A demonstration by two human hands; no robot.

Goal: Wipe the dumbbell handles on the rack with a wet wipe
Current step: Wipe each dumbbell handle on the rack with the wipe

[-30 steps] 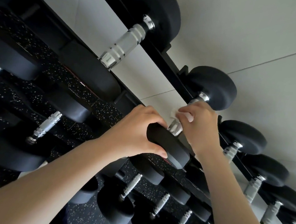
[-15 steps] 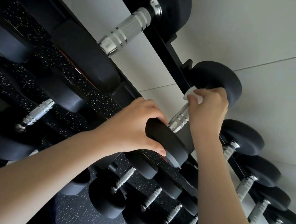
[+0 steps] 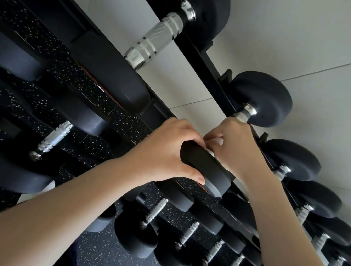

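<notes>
Now two hands are up at the top row of the rack [image 3: 209,71]. The left hand [image 3: 168,151] grips the near black head of one dumbbell [image 3: 205,168], with the fingers curled over its top edge and the thumb under it. The right hand [image 3: 235,148] is closed around the handle [image 3: 242,115] of the same dumbbell, close to the near head, and only a short silver part of the handle shows beyond the knuckles, next to the far head. The wet wipe [image 3: 217,140] is one small white piece, mostly hidden inside the right hand, and it shows only between the thumb and the fingers.

On the same row, one big dumbbell [image 3: 156,37] lies to the left, and its whole handle is free. To the right I count at least four more dumbbells, the far ones blurred. On the lower row [image 3: 154,213] I count six silver handles. Behind the rack is a pale wall [image 3: 310,38], and below it a dark speckled floor [image 3: 103,255].
</notes>
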